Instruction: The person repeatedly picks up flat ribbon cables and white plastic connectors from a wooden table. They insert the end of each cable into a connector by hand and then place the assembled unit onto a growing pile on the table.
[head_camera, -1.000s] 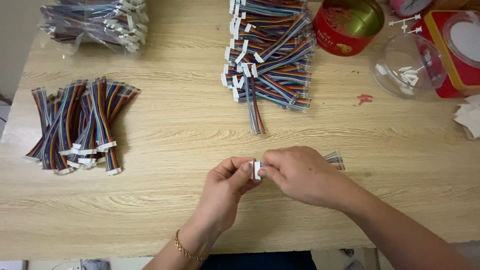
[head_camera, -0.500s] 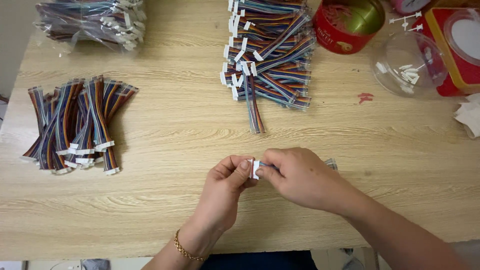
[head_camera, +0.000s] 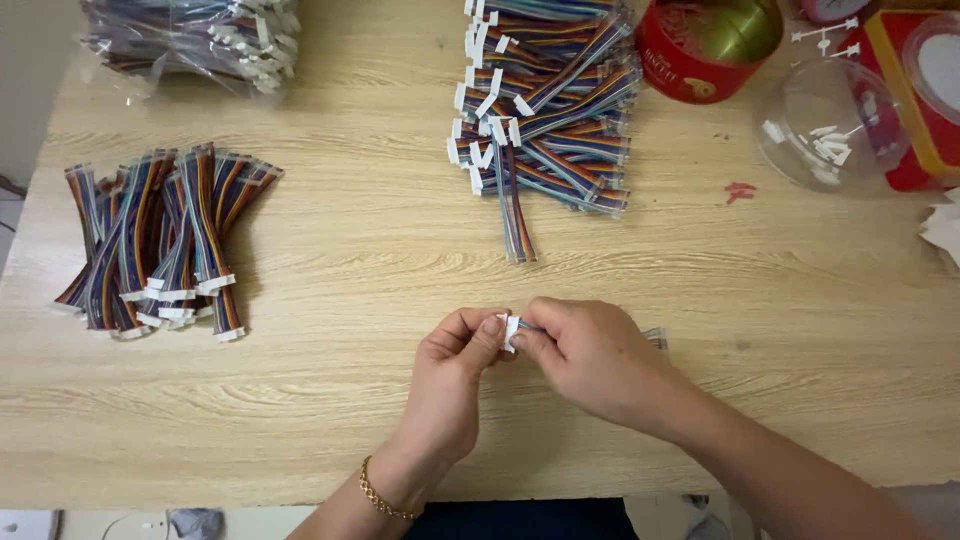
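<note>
My left hand and my right hand meet at the table's near middle, both pinching a small white connector. It sits on the end of a short rainbow ribbon cable, whose far end pokes out from under my right hand. A gold bracelet circles my left wrist. Straight ahead of my hands lies a pile of rainbow ribbon cables with white connectors. A second, fanned-out bunch of the same cables lies at the left.
A plastic bag of more cables sits at the far left. At the far right stand a red round tin, a clear plastic bowl holding small white parts, and a red and yellow box. The wooden table has a red mark.
My hands have stayed in the same place, with only slight finger movement on the connector. The piles have not moved.
</note>
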